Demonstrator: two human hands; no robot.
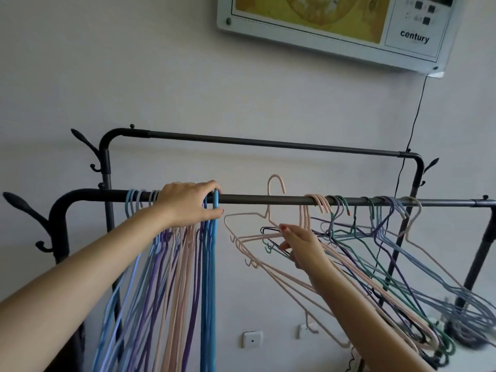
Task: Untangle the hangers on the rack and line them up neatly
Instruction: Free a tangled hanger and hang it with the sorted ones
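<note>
A dark metal rack has a near rail (252, 199) running across the view. On its left part hangs a tidy row of blue, purple and pink hangers (171, 277). My left hand (189, 204) rests over the rail on the hooks of that row, fingers curled around the blue ones (210, 264). My right hand (300, 247) pinches a pink hanger (275, 183) whose hook rises just above the rail, off it. Right of it a tangled bunch of pink, green, purple and grey hangers (375, 237) hangs slanted from the rail.
A second, higher rail (268, 143) runs behind. Coat hooks (86, 146) stick out at the rack's left end. A framed panel (335, 25) hangs on the wall with a black cable (413, 122) running down. Wall sockets (251, 339) sit low.
</note>
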